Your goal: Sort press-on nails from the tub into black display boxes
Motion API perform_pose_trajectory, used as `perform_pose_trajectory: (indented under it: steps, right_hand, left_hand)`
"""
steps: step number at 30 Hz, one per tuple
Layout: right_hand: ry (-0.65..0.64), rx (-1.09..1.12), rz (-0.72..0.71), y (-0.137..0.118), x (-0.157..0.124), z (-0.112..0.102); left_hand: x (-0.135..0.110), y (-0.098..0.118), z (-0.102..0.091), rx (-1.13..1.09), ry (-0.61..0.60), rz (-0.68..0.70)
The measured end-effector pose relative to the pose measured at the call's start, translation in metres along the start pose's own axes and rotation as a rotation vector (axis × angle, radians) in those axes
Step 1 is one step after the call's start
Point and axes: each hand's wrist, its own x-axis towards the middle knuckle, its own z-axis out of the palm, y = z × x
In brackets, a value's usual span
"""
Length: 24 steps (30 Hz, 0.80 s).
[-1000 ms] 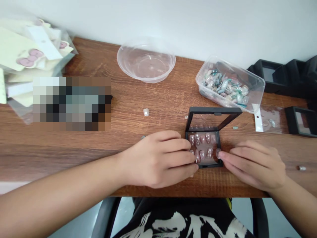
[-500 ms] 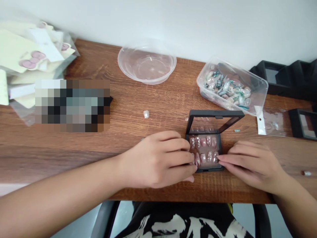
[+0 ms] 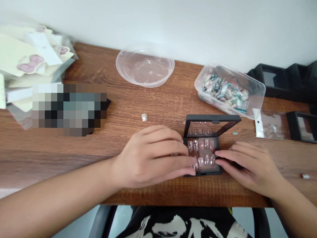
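A small black display box [image 3: 201, 173] lies open near the table's front edge, its clear lid [image 3: 211, 124] tilted up. Two rows of pink press-on nails [image 3: 201, 145] with silver stars sit inside. My left hand [image 3: 153, 155] covers the box's left edge, fingers together, thumb at the front corner, fingertips on the lower-left nail. My right hand [image 3: 247, 165] lies flat at the box's right side, fingers stretched out, with a fingertip on the lower-right nail [image 3: 212, 159].
On the wooden table [image 3: 99, 158] stand an empty clear round bowl [image 3: 145, 67], a clear tub of teal and white nails [image 3: 229, 89], more black boxes [image 3: 300, 127] at right, and packets of cards [image 3: 27, 62] at left. Loose nails [image 3: 144, 117] lie about.
My right hand carried a nail from the box's right edge into the lower row and now rests on it. My left hand slid slightly over the box's left side.
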Motion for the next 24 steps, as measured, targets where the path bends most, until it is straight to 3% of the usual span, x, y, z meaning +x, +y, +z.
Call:
perform_pose_trajectory:
  steps: [4, 8, 14, 18, 21, 24]
  right_hand:
    - [0.047, -0.019, 0.018, 0.001, 0.002, -0.003]
    - [0.195, 0.006, 0.094, 0.000, 0.003, -0.006]
    - [0.466, 0.146, 0.286, -0.005, 0.005, -0.001]
    - [0.410, 0.208, 0.367, -0.004, 0.019, -0.006]
    - [0.334, 0.122, 0.328, -0.002, 0.032, -0.011]
    - [0.367, 0.065, 0.298, 0.000, 0.039, -0.008]
  left_hand:
    - [0.000, -0.002, -0.001, -0.025, 0.100, -0.081]
    - [-0.002, -0.002, 0.001, 0.013, 0.222, -0.213]
    - [-0.003, -0.001, 0.003, 0.009, 0.111, -0.352]
    - [-0.002, -0.003, 0.006, -0.060, 0.085, -0.344]
    - [-0.001, -0.005, 0.009, -0.080, 0.111, -0.332]
    - [-0.003, -0.007, 0.010, -0.098, 0.155, -0.308]
